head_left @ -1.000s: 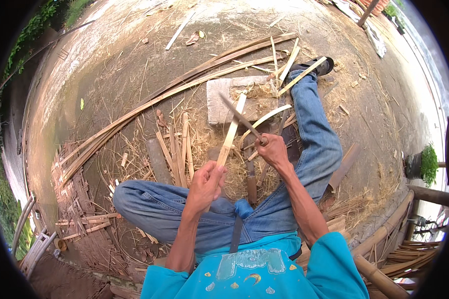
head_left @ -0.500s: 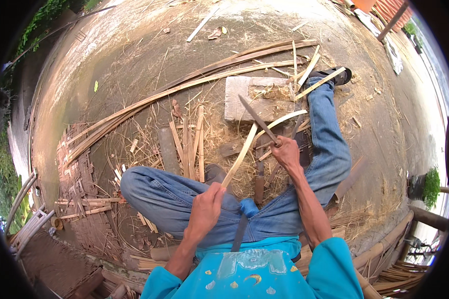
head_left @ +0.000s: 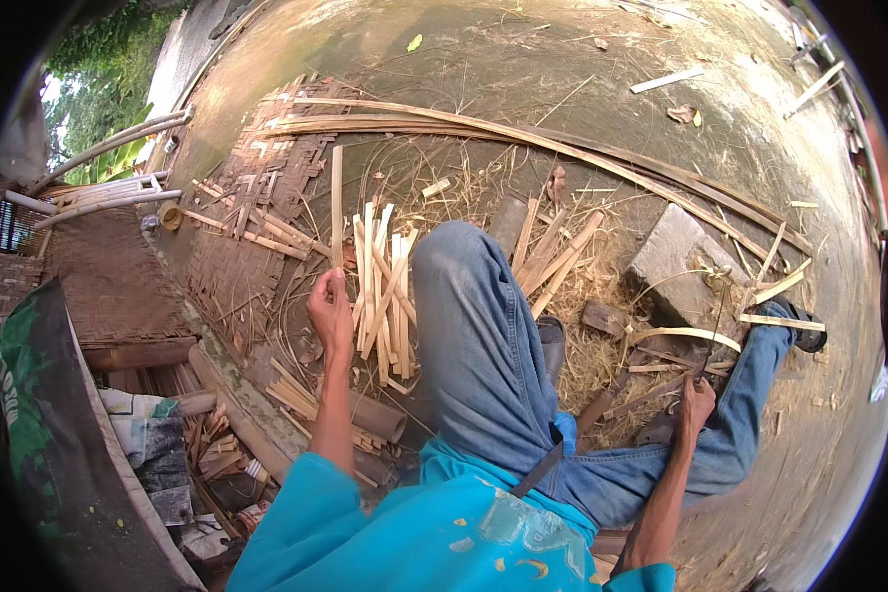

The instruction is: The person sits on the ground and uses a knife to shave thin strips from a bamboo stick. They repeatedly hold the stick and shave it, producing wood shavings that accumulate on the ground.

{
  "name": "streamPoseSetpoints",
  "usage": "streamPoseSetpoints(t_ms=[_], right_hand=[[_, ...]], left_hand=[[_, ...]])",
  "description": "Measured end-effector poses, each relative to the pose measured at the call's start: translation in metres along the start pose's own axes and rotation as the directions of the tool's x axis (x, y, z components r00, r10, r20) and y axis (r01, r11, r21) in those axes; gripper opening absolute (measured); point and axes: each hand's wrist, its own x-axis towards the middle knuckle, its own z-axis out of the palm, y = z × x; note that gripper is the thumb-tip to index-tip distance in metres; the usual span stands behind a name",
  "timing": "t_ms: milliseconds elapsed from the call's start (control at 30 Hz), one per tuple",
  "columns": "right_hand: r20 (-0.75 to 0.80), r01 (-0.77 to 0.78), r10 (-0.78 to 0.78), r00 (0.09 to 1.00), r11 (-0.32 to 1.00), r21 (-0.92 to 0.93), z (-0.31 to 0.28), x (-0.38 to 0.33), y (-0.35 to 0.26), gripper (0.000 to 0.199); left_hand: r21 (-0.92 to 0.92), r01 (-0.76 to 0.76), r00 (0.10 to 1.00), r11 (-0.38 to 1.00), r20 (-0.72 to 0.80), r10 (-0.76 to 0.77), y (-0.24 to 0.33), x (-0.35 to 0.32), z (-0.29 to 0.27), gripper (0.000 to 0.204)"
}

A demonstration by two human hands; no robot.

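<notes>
My left hand (head_left: 333, 311) is closed on the lower end of a bamboo strip (head_left: 336, 197), which points away from me. A loose pile of pale bamboo strips (head_left: 380, 326) lies on the ground just right of that hand, outside my bent left knee. On the other side, my right hand (head_left: 698, 403) grips a knife (head_left: 717, 321) by its handle. The thin blade points away, toward a stone block (head_left: 676, 259). A curved pale strip (head_left: 696, 336) passes close by the blade.
Long bamboo lengths (head_left: 523, 133) stretch across the ground beyond my legs. A woven mat (head_left: 276, 158) lies at the far left. Darker slats (head_left: 553, 252) lean beside my left knee, and shavings (head_left: 592, 375) cover the ground between my legs. A thick bamboo tube (head_left: 375, 416) lies near my left side.
The view has turned to the left. My left hand has carried the bamboo strip away from the knife to the left, beside the pale pile. The knife stays in my right hand.
</notes>
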Motion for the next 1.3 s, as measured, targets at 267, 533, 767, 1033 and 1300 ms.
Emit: streamPoseSetpoints(t_ms=[267,533,767,1033,1300], right_hand=[[-0.04,0.034,-0.034,0.999,0.999,-0.007,-0.002,-0.004,0.013,0.038],[-0.164,0.13,-0.027,0.986,0.735,0.666,0.037,-0.038,-0.092,0.035],[-0.124,0.194,-0.15,0.981,0.705,0.683,0.073,-0.045,-0.162,0.024],[-0.008,0.111,-0.154,0.988,0.676,0.728,0.174,-0.016,-0.096,0.019],[0.274,-0.272,0.132,0.953,0.773,0.573,0.102,-0.075,-0.118,0.034]], left_hand=[[0.29,0.242,0.952,0.926,0.111,-0.284,-0.054,-0.032,0.05,0.065],[-0.238,-0.346,0.93,0.907,0.039,0.365,0.193,-0.012,0.05,0.036],[-0.209,-0.357,0.635,0.91,0.66,0.401,0.335,-0.023,0.16,0.032],[0.193,-0.494,0.481,0.847,0.873,0.081,0.22,-0.025,0.327,0.027],[0.496,-0.482,0.609,0.722,0.782,-0.131,0.089,-0.047,0.347,0.038]])
